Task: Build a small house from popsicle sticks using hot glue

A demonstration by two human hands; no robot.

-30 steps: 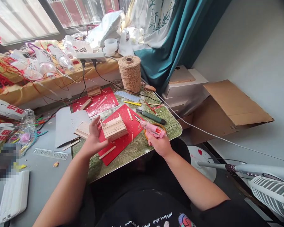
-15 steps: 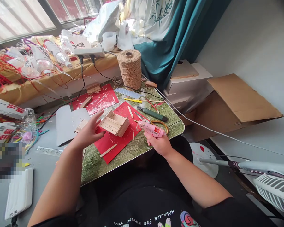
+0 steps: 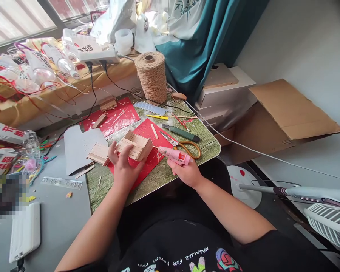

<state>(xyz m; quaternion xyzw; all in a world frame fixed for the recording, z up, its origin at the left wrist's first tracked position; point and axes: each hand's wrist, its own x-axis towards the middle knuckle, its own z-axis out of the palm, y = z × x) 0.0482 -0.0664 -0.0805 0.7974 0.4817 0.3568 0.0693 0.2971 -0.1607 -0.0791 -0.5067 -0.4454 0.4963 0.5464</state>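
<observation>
A small box built of wooden craft sticks [image 3: 137, 145] rests on a red sheet [image 3: 147, 132] on the green wood-pattern table [image 3: 164, 175]. My left hand [image 3: 124, 166] grips its near side, fingers over the slats. My right hand [image 3: 185, 172] is closed round a pink glue gun [image 3: 174, 155], nozzle pointing left toward the box. A flat panel of glued sticks [image 3: 98, 153] lies just left of the box.
Orange-handled scissors [image 3: 184, 146], a green utility knife [image 3: 181, 133], a yellow pencil [image 3: 157, 117] and a big twine spool [image 3: 152, 76] sit behind the box. A power strip [image 3: 95, 58] lies on the cluttered sill. White boxes [image 3: 226, 94], cardboard [image 3: 289, 109] and a fan [image 3: 325, 219] stand to the right.
My left hand went from open beside the stick box to closed on its near side. The box has turned and shifted left. The glue gun moved slightly left.
</observation>
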